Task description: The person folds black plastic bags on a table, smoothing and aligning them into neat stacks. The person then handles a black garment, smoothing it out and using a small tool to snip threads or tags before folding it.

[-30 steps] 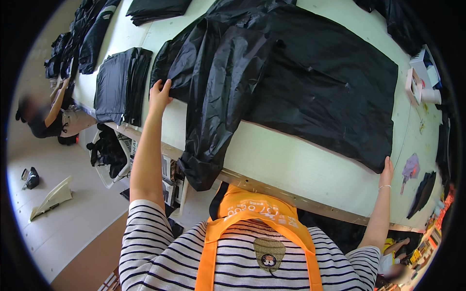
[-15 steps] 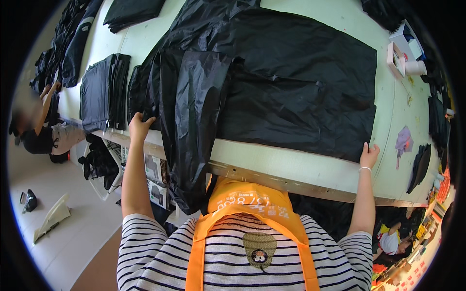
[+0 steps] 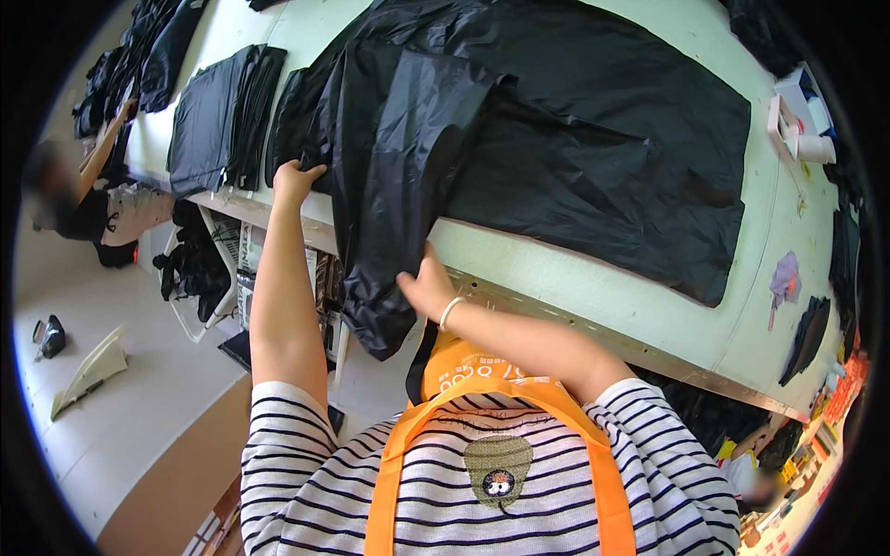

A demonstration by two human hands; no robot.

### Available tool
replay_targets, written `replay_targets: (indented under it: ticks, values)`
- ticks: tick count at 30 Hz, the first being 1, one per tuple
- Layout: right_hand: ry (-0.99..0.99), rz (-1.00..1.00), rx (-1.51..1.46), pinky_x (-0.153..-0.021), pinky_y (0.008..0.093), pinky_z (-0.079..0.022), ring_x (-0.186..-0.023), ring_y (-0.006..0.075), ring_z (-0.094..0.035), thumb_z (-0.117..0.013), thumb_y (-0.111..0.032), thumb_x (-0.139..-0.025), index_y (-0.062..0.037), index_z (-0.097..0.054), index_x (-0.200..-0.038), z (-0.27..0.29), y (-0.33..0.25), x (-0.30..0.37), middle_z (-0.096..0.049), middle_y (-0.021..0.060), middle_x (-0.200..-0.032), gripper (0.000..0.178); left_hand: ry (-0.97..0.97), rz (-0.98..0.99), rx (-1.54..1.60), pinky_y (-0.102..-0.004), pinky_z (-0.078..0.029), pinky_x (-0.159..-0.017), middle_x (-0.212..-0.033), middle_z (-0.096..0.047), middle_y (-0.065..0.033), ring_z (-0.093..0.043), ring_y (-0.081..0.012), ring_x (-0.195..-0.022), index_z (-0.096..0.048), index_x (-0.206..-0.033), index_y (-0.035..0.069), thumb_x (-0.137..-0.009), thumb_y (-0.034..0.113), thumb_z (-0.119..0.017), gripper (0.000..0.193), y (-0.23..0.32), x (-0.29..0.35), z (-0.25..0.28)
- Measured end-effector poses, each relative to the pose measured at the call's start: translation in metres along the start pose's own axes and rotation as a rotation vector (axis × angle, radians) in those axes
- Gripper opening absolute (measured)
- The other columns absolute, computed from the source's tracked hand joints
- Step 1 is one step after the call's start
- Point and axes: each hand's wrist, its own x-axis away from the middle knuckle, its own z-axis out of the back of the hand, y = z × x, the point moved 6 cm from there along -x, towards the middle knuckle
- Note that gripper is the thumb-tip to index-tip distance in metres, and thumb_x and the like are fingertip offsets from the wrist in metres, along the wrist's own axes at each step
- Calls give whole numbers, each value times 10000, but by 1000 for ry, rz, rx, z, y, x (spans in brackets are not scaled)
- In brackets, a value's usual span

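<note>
A large sheet of shiny black fabric [image 3: 575, 139] lies spread over a pale green cutting table [image 3: 593, 296], and one part hangs over the near edge. My left hand [image 3: 295, 178] grips the fabric's left edge at the table's front. My right hand [image 3: 426, 285], with a bracelet on the wrist, holds the hanging part of the fabric [image 3: 380, 296] just below the table's edge.
A folded stack of black fabric [image 3: 222, 116] lies on the table to the left. Another person [image 3: 79, 199] stands at the far left end of the table. Small white items [image 3: 802, 130] and fabric scraps [image 3: 786, 278] sit at the right. Dark bundles [image 3: 199, 259] hang under the table.
My right hand has moved from the table's right edge across to the hanging fabric near the middle. My left hand stays on the fabric's left edge.
</note>
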Motion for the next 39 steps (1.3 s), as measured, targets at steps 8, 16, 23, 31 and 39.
replay_targets:
  ticks: [8, 16, 23, 31, 39]
  values:
    - [-131, -398, 47, -1034, 335, -376, -1247, 294, -468, -647, -191, -811, 142, -286, -1372, 238, -15, 38, -431, 278, -1365, 745, -63, 40, 96, -388, -473, -768, -864, -655, -212, -635, -323, -851, -641, -871, -35, -673, 391, -796, 495, 17, 13, -1]
    - [353, -350, 1319, -958, 418, -432, -1090, 343, -569, -701, -309, -783, -30, -577, -1187, 484, -83, 15, -615, 186, -1153, 506, -58, -81, 234, -337, -425, -568, -599, -587, -76, -540, -173, -566, -653, -735, 37, -682, 238, -753, 230, -24, -25, -28]
    - [1119, 287, 1161, -1049, 450, -318, -1243, 349, -419, -656, -304, -843, -14, -447, -1312, 459, -89, 108, -483, 193, -1307, 590, 261, -64, -211, -461, -499, -816, -1359, -383, -170, -584, -402, -1017, -432, -1296, 74, -741, 80, -534, 565, 60, 47, 41]
    - [1345, 6, 556, -736, 419, -464, -817, 370, -626, -507, -381, -949, 26, -600, -903, 501, 8, 138, -643, 234, -849, 420, 106, -1076, -75, -570, -154, -1103, -1529, -244, -84, -196, -319, -1410, -415, -1404, 199, -826, 398, -641, 651, 341, 178, -42]
    - [1271, -194, 877, -736, 390, -464, -805, 305, -599, -560, -229, -927, -3, -586, -977, 520, -4, 164, -619, 151, -856, 233, 85, -960, -183, -612, -152, -1085, -1546, -207, -59, -199, -292, -1415, -353, -1437, 275, -818, 518, -599, 709, 337, 122, -89]
